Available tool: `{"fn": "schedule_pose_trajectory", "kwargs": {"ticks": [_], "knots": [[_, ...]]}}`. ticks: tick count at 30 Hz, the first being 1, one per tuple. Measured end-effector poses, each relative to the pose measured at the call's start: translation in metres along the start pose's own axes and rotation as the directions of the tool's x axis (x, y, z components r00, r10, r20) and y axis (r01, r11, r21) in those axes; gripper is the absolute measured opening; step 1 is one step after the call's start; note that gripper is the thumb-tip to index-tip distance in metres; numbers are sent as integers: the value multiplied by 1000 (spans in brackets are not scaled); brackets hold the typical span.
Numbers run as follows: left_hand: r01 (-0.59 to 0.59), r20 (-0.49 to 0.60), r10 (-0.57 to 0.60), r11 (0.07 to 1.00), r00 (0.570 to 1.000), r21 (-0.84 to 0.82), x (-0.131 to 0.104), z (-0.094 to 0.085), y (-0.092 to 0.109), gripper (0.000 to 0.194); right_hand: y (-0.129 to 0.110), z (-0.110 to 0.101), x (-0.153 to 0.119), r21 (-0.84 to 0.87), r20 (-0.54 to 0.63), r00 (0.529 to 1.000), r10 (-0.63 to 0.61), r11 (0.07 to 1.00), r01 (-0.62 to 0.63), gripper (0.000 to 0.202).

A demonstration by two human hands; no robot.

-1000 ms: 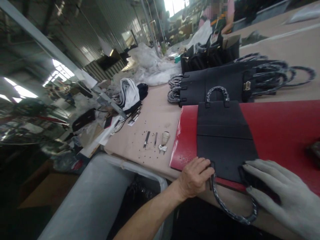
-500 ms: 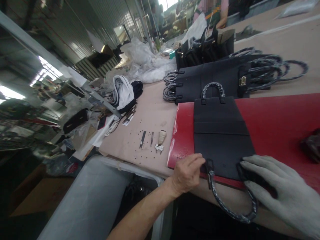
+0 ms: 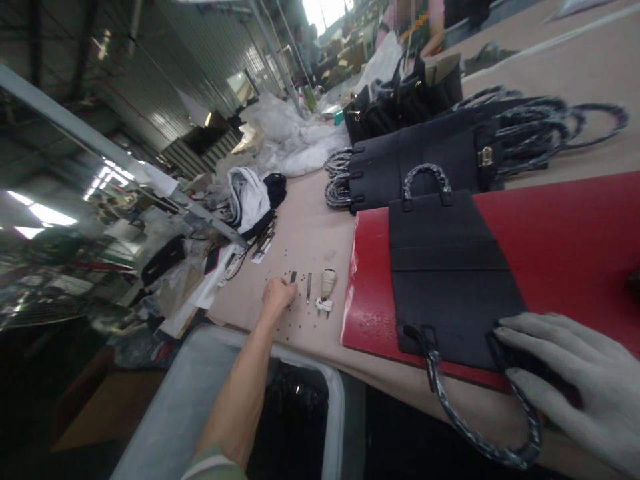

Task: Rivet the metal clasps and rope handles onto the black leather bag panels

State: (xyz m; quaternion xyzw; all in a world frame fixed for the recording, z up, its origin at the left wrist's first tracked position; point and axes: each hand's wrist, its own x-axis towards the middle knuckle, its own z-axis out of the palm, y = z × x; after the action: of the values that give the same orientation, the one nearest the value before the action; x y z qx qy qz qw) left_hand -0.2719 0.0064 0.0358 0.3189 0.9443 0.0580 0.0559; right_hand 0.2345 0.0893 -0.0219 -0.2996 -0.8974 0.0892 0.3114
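A black bag panel (image 3: 450, 267) lies on the red board (image 3: 370, 280), with one wrapped handle at its far edge and another wrapped handle (image 3: 460, 417) hanging over the near edge. My right hand (image 3: 570, 373), in a pale glove, rests on the panel's near right corner beside the handle's end; something dark is under its fingers. My bare left hand (image 3: 279, 293) is at the flat metal tool (image 3: 293, 276) on the table, fingers closed together; what they pinch is too small to make out. Near it lie a thin metal rod (image 3: 309, 288) and an awl-like tool with a wrapped grip (image 3: 328, 285).
Behind the board lie stacked black panels (image 3: 425, 160) with wrapped handles, and black bags (image 3: 405, 100). A grey bin (image 3: 335, 400) stands below the table's front edge. Cloths (image 3: 250, 200) and a slanted metal post (image 3: 200, 223) are at left. Another person is at the far side.
My left hand has left the panel's near left corner and moved left to the small tools. My right hand stays on the panel. The view has shifted slightly.
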Motion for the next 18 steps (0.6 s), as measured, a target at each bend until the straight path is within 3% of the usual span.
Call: {"fn": "schedule_pose_trajectory", "kwargs": {"ticks": [4,8,14,16,18], "knots": [[37,113,-38,999,993,12,16,2,-12,17,2,3,1,9,7,1000,-13,1000,13,35],[86,212,-76,996,974,-38,20,-1,-4,14,-11,-9,8,-33,29,999,-15,999,16,32],[77,253,18,929,967,-363,0,-11,-4,18,-29,-21,12,44,75,995,68,997,-71,30],[103,226,57,765,973,-636,-10,-11,-5,16,-31,-22,12,63,83,992,90,993,-95,30],[138,213,97,498,972,-856,-25,-9,-1,17,-32,-23,12,72,76,993,88,993,-93,31]]}}
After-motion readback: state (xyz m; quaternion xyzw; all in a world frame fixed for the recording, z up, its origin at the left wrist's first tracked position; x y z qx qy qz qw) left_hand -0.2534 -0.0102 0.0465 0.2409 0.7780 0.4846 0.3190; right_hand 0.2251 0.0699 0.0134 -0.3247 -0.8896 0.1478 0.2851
